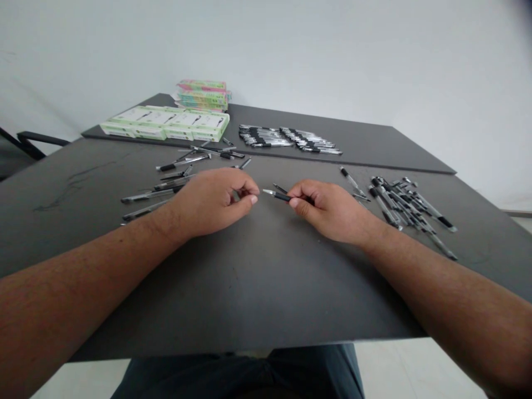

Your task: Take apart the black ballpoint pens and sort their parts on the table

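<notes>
Head view: the pen [279, 195] juts leftward from the right grip [329, 209].

I watch through a single camera worn on the person's head, facing forward and down over the worktop [249, 288], close enough that the forearms [108, 260] run in from both lower sides and the hands [208, 202] sit mid-view; the lap [245, 377] shows at the bottom edge, the pale wall [332, 55] spans the top
</notes>
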